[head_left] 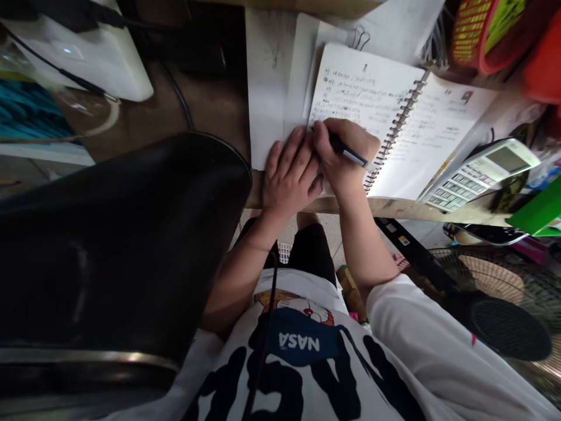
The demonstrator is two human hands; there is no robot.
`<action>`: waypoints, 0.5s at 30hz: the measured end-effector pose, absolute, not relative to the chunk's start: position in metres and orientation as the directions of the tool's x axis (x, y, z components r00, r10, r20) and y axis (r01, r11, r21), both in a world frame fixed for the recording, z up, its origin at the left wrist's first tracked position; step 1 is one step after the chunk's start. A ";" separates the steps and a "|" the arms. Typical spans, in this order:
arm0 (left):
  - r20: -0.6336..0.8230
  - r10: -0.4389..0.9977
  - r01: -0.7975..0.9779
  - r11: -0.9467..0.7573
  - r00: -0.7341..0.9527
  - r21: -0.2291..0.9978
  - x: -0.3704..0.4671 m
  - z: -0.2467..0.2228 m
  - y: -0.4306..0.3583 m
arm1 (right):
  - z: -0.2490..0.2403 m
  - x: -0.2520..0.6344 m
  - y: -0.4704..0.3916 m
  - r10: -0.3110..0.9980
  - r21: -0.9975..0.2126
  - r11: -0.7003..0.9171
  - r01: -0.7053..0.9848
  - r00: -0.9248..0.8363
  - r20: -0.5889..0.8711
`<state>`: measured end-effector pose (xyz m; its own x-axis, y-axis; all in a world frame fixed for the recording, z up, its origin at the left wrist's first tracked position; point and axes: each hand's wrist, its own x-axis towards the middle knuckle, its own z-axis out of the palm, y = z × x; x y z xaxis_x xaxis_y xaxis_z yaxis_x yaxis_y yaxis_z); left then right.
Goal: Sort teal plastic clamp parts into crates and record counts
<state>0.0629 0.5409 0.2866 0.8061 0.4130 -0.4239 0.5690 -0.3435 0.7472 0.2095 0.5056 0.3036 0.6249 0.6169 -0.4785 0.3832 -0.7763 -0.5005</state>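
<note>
A spiral-bound notebook (350, 88) lies spread on the desk, its left page bearing several lines of handwriting. My right hand (348, 152) rests on the lower part of that page, gripping a dark pen (350, 154) whose tip touches or nearly touches the paper. Beside it, my left hand (291, 172) lies flat with fingers stretched out, over the page's lower left corner and the loose white sheets (265, 105). A binder clip (361, 38) sits at the notebook's top edge. The writing under my hands is hidden.
A white calculator (482, 175) stands tilted at the desk's right, near a red basket (473, 35) and a green object (539, 207). A large black padded object (118, 251) fills the left side. Below right is a fan (504, 292). A white device (96, 52) with cables is upper left.
</note>
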 end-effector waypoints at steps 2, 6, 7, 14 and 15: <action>-0.425 0.411 0.566 -0.331 0.807 0.755 0.063 0.287 0.541 | 0.304 0.210 0.504 0.609 -0.488 -0.785 0.383 0.626 -0.487; -0.433 0.402 0.565 -0.309 0.807 0.765 0.062 0.286 0.540 | 0.304 0.209 0.505 0.576 -0.449 -0.811 0.374 0.644 -0.504; -0.433 0.401 0.564 -0.306 0.807 0.767 0.062 0.286 0.540 | 0.303 0.208 0.506 0.573 -0.446 -0.813 0.374 0.647 -0.503; -0.444 0.421 0.578 -0.275 0.791 0.768 0.064 0.288 0.542 | 0.300 0.207 0.506 0.583 -0.434 -0.809 0.396 0.638 -0.504; -0.451 0.418 0.583 -0.274 0.789 0.765 0.064 0.288 0.543 | 0.300 0.208 0.505 0.575 -0.441 -0.813 0.380 0.646 -0.503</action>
<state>0.0640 0.5429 0.2884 0.7886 0.4185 -0.4505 0.5827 -0.2745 0.7650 0.2077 0.5046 0.2995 0.6458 0.5748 -0.5026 0.3805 -0.8129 -0.4409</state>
